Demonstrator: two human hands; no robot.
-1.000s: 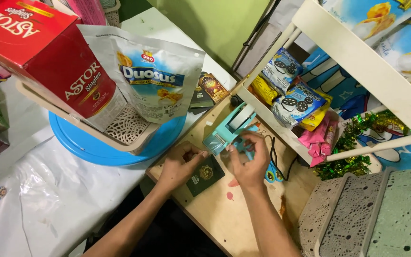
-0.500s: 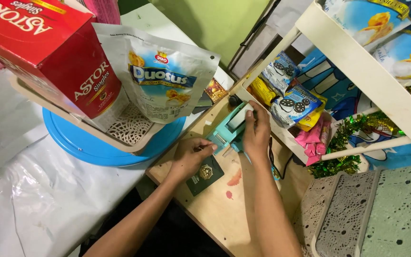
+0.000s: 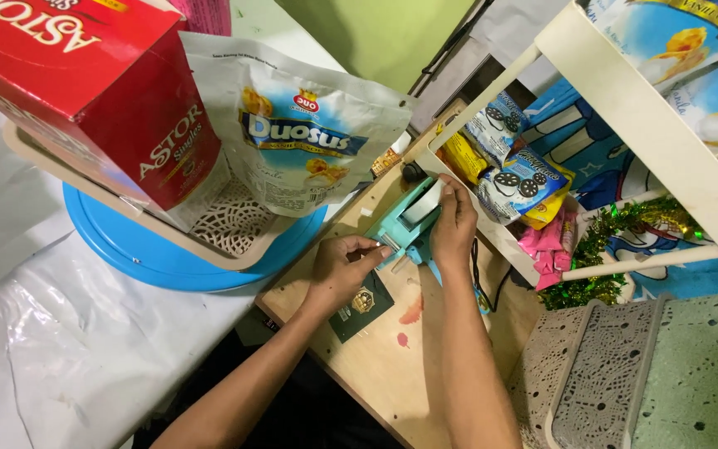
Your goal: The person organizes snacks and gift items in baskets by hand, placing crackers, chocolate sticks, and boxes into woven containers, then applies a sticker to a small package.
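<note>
A teal tape dispenser with a white tape roll stands on a wooden board. My right hand rests on top of the dispenser, fingers over the roll. Left of it, my left hand pinches something small at the dispenser's front end; what it pinches is too small to make out. A dark green card with a gold emblem lies on the board under my left wrist.
A red box and a white snack pouch sit in a cream basket over a blue round tray. A cream shelf rack with snack packets stands to the right. Grey baskets lie at lower right.
My right hand has moved from beside the dispenser's front up onto its top. My left hand has shifted closer to the dispenser's front end.
</note>
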